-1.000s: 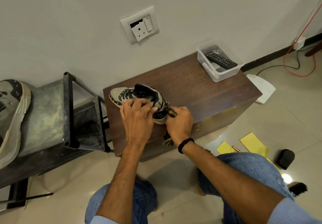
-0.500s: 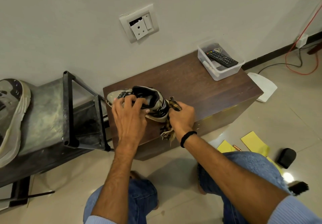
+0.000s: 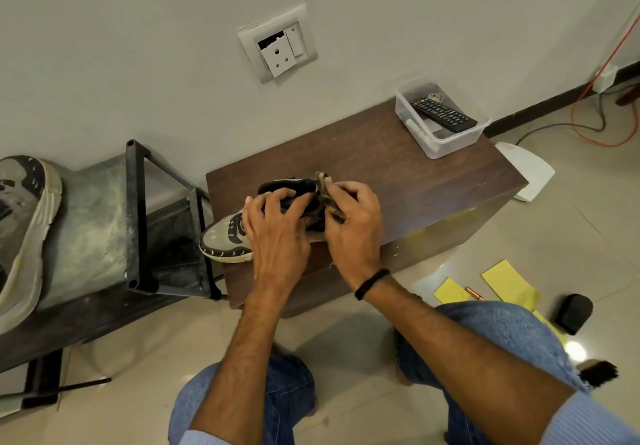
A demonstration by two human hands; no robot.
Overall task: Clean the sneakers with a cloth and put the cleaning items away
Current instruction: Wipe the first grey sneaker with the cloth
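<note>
Sneaker position: the grey-and-black sneaker (image 3: pixel 225 240) lies at the near left corner of the dark brown wooden cabinet (image 3: pixel 398 181), just beyond the person's knees. Its toe points left and projects past the cabinet's left edge.

The left hand (image 3: pixel 277 233) grips the sneaker from above, with the fingers curled over the black collar. The right hand (image 3: pixel 353 222), which has a black wristband (image 3: pixel 372 283) on its wrist, pinches the brown patterned cloth (image 3: pixel 323 184) between thumb and fingers and holds it against the heel end of the sneaker. Most of the cloth is hidden under that hand.

A dark metal rack (image 3: pixel 135 209) stands just beside the cabinet on the left. At the far left of its grey top lies a second grey sneaker (image 3: pixel 24 229), with its sole edge facing the camera.

A clear plastic container (image 3: pixel 440 143) sits at the cabinet's far right corner, well apart from the hands. It holds a black remote control (image 3: pixel 443 115). On the wall behind the cabinet is a white socket plate (image 3: pixel 277 47).
</note>
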